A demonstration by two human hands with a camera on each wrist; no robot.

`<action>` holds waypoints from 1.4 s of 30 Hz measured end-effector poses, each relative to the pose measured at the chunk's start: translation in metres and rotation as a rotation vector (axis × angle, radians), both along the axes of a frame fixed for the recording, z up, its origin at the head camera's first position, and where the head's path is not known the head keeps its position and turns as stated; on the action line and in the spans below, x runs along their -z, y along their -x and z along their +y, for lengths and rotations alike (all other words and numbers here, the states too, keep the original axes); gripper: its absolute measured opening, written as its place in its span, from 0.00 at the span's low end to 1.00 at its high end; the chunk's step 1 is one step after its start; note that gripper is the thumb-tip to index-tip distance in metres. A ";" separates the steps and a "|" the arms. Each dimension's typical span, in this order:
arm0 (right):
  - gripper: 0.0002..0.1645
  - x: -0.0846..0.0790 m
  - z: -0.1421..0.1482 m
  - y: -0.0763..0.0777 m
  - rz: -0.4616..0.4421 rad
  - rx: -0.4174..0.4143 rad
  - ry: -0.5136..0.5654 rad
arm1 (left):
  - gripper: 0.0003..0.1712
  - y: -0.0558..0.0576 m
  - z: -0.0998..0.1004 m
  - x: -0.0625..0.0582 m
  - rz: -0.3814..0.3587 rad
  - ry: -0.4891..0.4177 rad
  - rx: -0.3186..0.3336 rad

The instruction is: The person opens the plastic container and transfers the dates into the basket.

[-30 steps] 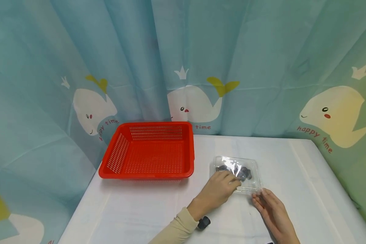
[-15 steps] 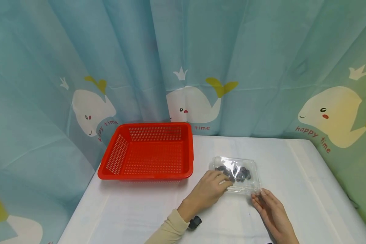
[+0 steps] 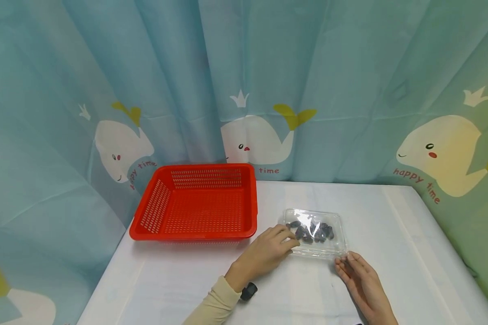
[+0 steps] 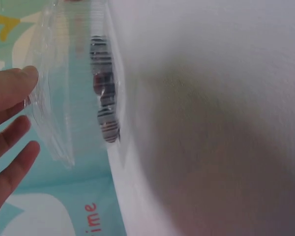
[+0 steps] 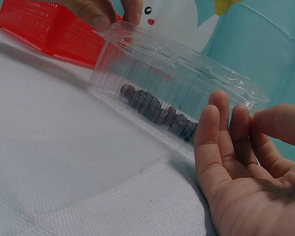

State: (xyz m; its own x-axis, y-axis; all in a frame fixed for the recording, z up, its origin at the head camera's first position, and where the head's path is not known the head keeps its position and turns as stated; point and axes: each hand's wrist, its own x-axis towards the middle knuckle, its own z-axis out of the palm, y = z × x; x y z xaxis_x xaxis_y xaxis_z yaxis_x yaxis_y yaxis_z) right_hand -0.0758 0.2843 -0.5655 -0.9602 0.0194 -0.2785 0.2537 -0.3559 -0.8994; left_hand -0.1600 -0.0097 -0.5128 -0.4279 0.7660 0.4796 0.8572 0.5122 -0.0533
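Note:
A clear plastic clamshell box (image 3: pixel 338 235) lies on the white table, its lid down over the base. Inside it are several dark, roundish pieces (image 3: pixel 320 232), too blurred through the ribbed wall to name. My left hand (image 3: pixel 263 253) pinches the rim at the box's near left corner, thumb above and a finger below, as the left wrist view shows. At the near right corner, my right hand (image 3: pixel 365 285) pinches the rim between thumb and index finger. Its other fingers (image 5: pixel 206 142) stand straight beside the box's end wall in the right wrist view.
A red slotted plastic basket (image 3: pixel 193 236) stands left of the box, near the back of the table (image 3: pixel 179 289). Behind the table hangs a blue-green curtain (image 3: pixel 341 81) printed with whales. A black band is on the left wrist.
My left hand has slid left along the box's front rim, from near its middle to the left corner, uncovering more of the dark pieces. My right hand has kept its place.

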 end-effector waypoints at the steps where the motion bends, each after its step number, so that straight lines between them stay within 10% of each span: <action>1: 0.11 0.000 0.000 0.000 0.002 -0.002 0.004 | 0.13 0.000 -0.001 0.000 -0.006 -0.003 0.006; 35: 0.10 -0.002 -0.001 0.000 -0.010 0.005 0.032 | 0.13 0.004 -0.014 -0.004 0.018 0.081 0.086; 42: 0.11 -0.002 -0.001 0.000 -0.017 0.008 0.001 | 0.09 0.007 -0.008 -0.001 0.119 0.053 0.079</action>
